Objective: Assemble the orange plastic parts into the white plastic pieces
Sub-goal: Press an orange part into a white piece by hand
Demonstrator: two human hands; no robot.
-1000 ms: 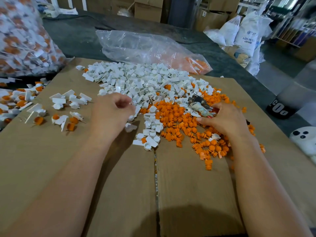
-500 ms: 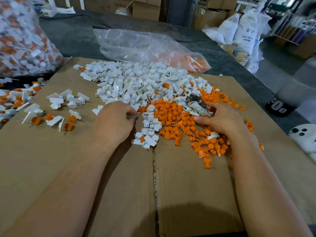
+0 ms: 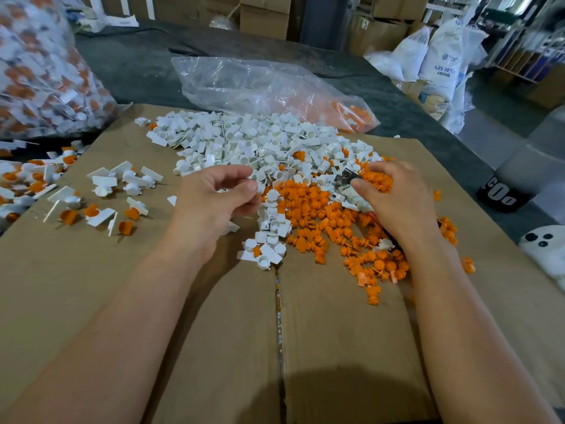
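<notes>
A heap of white plastic pieces (image 3: pixel 260 142) covers the far middle of the cardboard sheet (image 3: pixel 336 347). Orange plastic parts (image 3: pixel 321 209) spread out to its right and front. My left hand (image 3: pixel 211 200) hovers at the near edge of the white heap, thumb and fingers curled round a small white piece that barely shows. My right hand (image 3: pixel 397 203) lies on the orange parts with bent fingers. Its fingertips are buried among them, so any hold is hidden. Assembled white-and-orange pieces (image 3: pixel 101 209) lie in a loose group on the left.
A clear bag (image 3: pixel 260 87) with some orange parts lies behind the heap. A big bag of assembled pieces (image 3: pixel 39 81) stands far left, more assembled pieces (image 3: pixel 18 185) beside it. A crumpled grey scrap (image 3: pixel 345 179) sits by my right thumb. White sacks (image 3: pixel 440 59) stand behind.
My left hand has lifted off the white heap and turned, its fingers now curled around a white piece. My right hand stays on the orange parts, shifted slightly.
</notes>
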